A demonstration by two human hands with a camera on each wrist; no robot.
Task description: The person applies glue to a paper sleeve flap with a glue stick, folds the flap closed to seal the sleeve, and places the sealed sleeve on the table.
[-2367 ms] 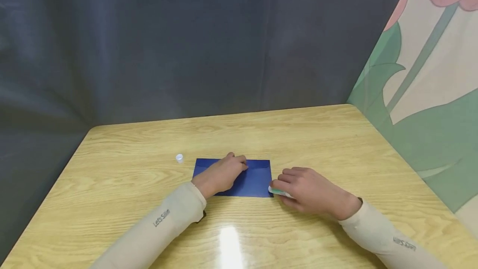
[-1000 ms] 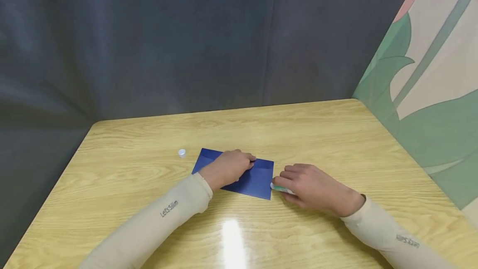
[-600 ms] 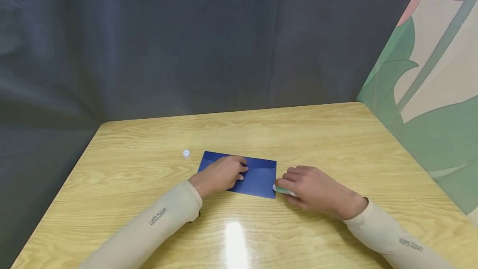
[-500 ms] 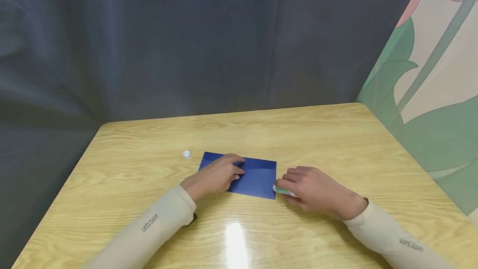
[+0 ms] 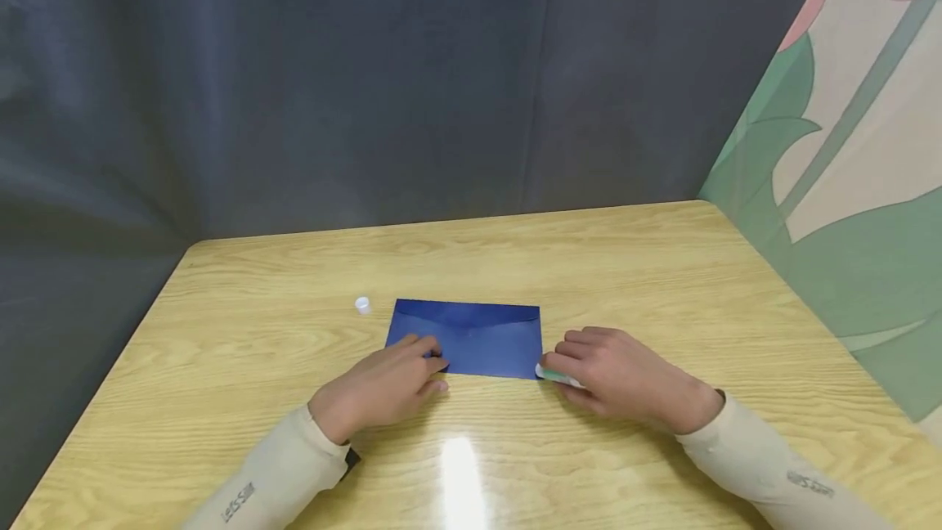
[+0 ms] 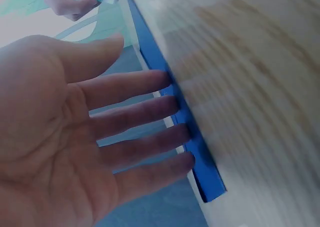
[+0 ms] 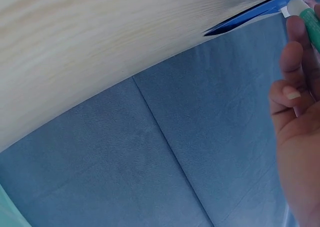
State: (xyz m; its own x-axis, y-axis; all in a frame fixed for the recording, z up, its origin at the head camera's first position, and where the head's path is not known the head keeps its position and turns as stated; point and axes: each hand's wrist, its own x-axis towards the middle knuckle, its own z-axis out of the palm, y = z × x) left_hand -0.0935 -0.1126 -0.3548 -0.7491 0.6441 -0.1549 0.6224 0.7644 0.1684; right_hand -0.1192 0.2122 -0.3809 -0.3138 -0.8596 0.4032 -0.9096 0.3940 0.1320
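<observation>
A dark blue envelope (image 5: 493,343) lies flap side up on the table in the head view. My left hand (image 5: 383,383) is at its near left corner, fingers extended; in the left wrist view the fingertips rest on the blue paper (image 6: 207,174). Beside the envelope's near right corner, my right hand (image 5: 621,370) grips a green and white glue stick (image 5: 559,376). Its pale tip points at that corner, and the right wrist view shows the glue stick (image 7: 311,26) held between thumb and fingers. Most of the barrel is hidden in the hand.
A small white cap (image 5: 363,305) stands on the wood-grain table (image 5: 625,260) left of the envelope. Dark cloth (image 5: 368,88) hangs behind the table's far edge. A wall with painted flowers (image 5: 868,268) borders the right side.
My left hand has slid from the envelope's middle back to its near left corner. The envelope tilted, then turned nearly straight again. My right hand keeps its grip on the glue stick.
</observation>
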